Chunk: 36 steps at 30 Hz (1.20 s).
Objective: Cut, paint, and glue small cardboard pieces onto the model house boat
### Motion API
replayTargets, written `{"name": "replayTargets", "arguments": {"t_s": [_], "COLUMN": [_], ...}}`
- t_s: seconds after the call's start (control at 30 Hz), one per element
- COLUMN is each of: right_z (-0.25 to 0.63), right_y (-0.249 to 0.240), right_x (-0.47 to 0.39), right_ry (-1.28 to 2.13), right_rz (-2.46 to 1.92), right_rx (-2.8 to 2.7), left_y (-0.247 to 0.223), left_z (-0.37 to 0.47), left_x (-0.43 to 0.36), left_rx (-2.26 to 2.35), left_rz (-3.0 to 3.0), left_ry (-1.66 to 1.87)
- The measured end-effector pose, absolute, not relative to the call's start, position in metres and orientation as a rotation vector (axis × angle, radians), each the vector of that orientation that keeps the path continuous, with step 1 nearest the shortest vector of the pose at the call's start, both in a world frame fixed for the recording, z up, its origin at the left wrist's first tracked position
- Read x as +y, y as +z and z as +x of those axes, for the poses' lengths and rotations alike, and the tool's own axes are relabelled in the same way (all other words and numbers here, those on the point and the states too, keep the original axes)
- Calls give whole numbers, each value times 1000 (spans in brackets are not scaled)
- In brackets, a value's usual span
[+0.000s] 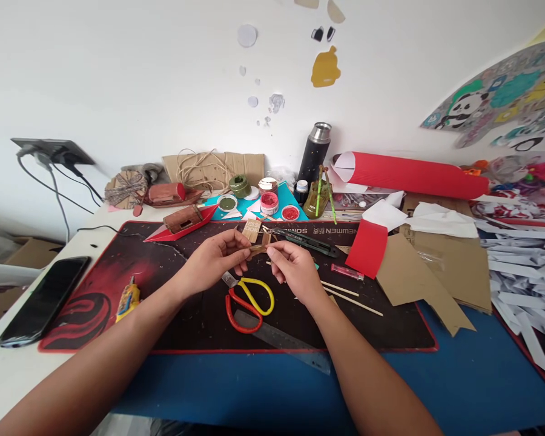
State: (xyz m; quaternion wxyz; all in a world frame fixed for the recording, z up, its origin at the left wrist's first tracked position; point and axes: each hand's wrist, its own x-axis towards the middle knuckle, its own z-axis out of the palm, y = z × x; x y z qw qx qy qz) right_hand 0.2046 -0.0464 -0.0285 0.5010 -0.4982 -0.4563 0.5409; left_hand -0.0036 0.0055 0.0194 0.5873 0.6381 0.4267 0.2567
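Observation:
A small brown strip [257, 248] is pinched between both hands above the black mat. My left hand [222, 257] is closed on its left end, and my right hand [293, 266] is closed near its right end. Just behind the fingers lie pieces of printed cardboard [251, 230] and a dark green utility knife [309, 242]. Scissors with one red and one yellow handle [260, 297] rest below the hands, over a clear ruler [286, 339]. Thin wooden sticks [354, 301] lie to the right of my right wrist.
A red boat model [181, 223], paint pots [269, 203], a jar with brushes [318, 203] and a black flask [315, 151] stand behind. Phone [45, 300] and glue gun [128, 300] lie left; cardboard [402, 269] and red paper [367, 247] lie right.

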Motion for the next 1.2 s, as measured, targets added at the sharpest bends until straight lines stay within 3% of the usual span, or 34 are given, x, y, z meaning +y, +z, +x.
{"name": "replayTargets", "arguments": {"t_s": [0.2, 0.47, 1.2], "right_z": [202, 200, 199], "right_y": [-32, -35, -27], "right_x": [-46, -51, -51], "right_ry": [1315, 948, 1137], "right_rz": [-1228, -1395, -1261], "right_rx": [-1111, -1321, -1196], "left_y": [20, 20, 12], "left_z": [-3, 1, 2], "left_x": [5, 2, -2], "left_rx": [973, 1078, 1029], "left_rz": [1427, 1379, 1284], "left_ry": [580, 625, 594]}}
